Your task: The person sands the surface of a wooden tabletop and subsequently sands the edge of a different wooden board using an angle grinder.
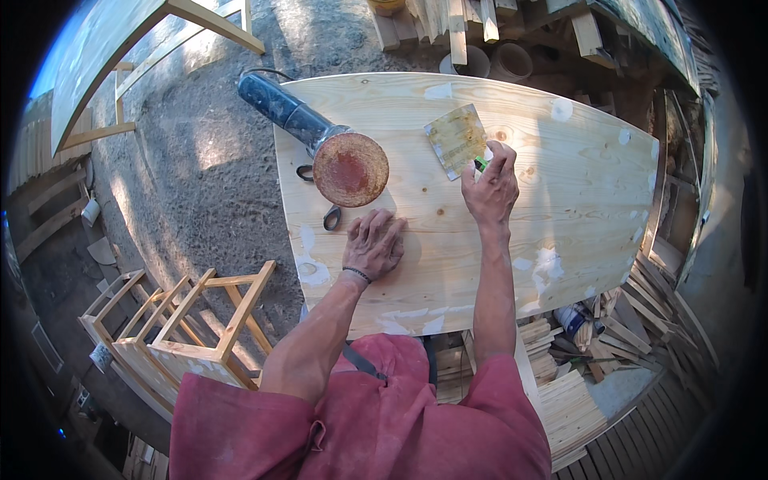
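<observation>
A pale wooden panel [448, 264] with curved edges lies before me, with white filler patches [547, 266] on it. My right hand [492, 188] is closed around a small green-and-black tool [480, 163], most of it hidden by my fingers. It is at the edge of a square, stained plate [456, 138] with a yellowish smear. My left hand [374, 244] rests on the panel, fingers apart and slightly bent, holding nothing. Just beyond it is an angle grinder [284, 108] with a round, reddish-brown sanding disc [350, 170] facing up. Black loop handles [332, 218], like those of scissors, poke out from under the disc.
Left of the panel, a wooden frame [216, 320] stands on rough ground [200, 160]. Another panel on a frame [120, 72] is at the far left. Wood strips [572, 408] and offcuts lie below right. Buckets [510, 62] and timber [456, 32] sit beyond the far edge.
</observation>
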`<state>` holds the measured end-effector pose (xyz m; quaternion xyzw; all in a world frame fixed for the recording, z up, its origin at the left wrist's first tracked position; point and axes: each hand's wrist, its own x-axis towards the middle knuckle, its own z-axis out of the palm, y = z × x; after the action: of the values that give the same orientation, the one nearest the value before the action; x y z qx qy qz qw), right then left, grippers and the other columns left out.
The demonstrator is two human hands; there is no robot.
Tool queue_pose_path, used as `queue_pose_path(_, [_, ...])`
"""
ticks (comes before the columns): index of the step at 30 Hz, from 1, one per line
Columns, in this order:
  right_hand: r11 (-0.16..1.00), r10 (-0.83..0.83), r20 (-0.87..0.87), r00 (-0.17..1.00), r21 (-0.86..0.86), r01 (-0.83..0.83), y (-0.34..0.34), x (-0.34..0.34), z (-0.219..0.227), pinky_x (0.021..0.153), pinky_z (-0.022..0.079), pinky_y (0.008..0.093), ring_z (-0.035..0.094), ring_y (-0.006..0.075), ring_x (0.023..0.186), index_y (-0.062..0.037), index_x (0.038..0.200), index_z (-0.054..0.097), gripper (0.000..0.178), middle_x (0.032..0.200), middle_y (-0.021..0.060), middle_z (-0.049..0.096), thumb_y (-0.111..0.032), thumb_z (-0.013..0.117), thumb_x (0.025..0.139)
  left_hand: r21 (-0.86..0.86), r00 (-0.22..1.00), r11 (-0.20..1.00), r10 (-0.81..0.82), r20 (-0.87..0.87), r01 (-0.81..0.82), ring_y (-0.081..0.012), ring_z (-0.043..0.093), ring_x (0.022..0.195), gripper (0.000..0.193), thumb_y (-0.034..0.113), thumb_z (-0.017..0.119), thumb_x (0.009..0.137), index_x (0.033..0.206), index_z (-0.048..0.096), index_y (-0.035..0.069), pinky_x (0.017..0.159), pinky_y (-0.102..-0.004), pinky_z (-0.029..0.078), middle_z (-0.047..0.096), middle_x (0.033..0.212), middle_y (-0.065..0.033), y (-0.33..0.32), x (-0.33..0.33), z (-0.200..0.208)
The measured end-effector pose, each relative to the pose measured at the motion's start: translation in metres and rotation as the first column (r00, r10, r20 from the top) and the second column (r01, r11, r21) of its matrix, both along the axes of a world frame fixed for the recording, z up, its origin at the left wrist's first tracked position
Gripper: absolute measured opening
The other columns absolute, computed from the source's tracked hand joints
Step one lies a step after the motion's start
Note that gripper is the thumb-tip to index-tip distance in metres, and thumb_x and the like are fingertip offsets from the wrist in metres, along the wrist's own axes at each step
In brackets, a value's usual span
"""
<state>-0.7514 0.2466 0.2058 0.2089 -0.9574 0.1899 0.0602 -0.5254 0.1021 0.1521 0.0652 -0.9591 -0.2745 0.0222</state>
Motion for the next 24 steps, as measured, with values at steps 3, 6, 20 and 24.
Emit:
queue_pose_path(3, [1.000, 0.023, 0.018, 1.000, 0.010, -0.023, -0.002, -0.003, -0.004, 0.074, 0.054, 0.0467, 0.064, 0.0344, 0.097, -0.0149, 0.128, 0.042, 0.059, 0.119, 0.0144, 0.051, -0.010, 0.070, 0.078, 0.000, 1.000, 1.000, -0.001, 0.000, 0.001, -0.0229, 0.041, 0.134, 0.055, 0.027, 0.065, 0.082, 0.135, 0.054, 0.025, 0.111, -0.0431, 0.028, 0.047, 0.136, -0.0045, 0.000, 0.000, 0.001])
queue_pose_path(6, [0.998, 0.046, 0.033, 0.998, 0.033, -0.047, -0.002, -0.001, -0.009, 0.074, 0.054, 0.0473, 0.064, 0.0342, 0.099, -0.0164, 0.128, 0.041, 0.059, 0.120, 0.0137, 0.049, -0.009, 0.070, 0.077, 0.000, 1.000, 1.000, 0.001, -0.019, -0.001, -0.0232, 0.041, 0.134, 0.054, 0.027, 0.065, 0.082, 0.135, 0.054, 0.024, 0.111, -0.0430, 0.028, 0.047, 0.136, -0.0045, 0.000, -0.001, 0.000])
queue_pose_path(20, [0.989, 0.145, 0.029, 0.989, 0.022, -0.146, -0.002, -0.002, -0.004, 0.069, 0.055, 0.0466, 0.065, 0.0341, 0.087, -0.0172, 0.126, 0.041, 0.060, 0.119, 0.0121, 0.048, -0.007, 0.071, 0.074, 0.033, 1.000, 0.999, -0.015, 0.021, 0.014, -0.0256, 0.039, 0.135, 0.056, 0.028, 0.065, 0.079, 0.134, 0.053, 0.025, 0.110, -0.0451, 0.028, 0.046, 0.136, -0.0054, -0.001, 0.000, -0.001])
queue_pose_path(24, [0.990, 0.136, -0.009, 0.991, 0.040, -0.136, 0.001, -0.013, -0.007, 0.067, 0.056, 0.0456, 0.065, 0.0340, 0.086, -0.0167, 0.126, 0.041, 0.060, 0.118, 0.0122, 0.048, -0.007, 0.071, 0.074, 0.041, 1.000, 0.999, -0.016, 0.012, 0.016, -0.0291, 0.039, 0.135, 0.056, 0.028, 0.064, 0.080, 0.134, 0.052, 0.027, 0.109, -0.0476, 0.028, 0.044, 0.135, -0.0074, -0.001, 0.000, -0.002])
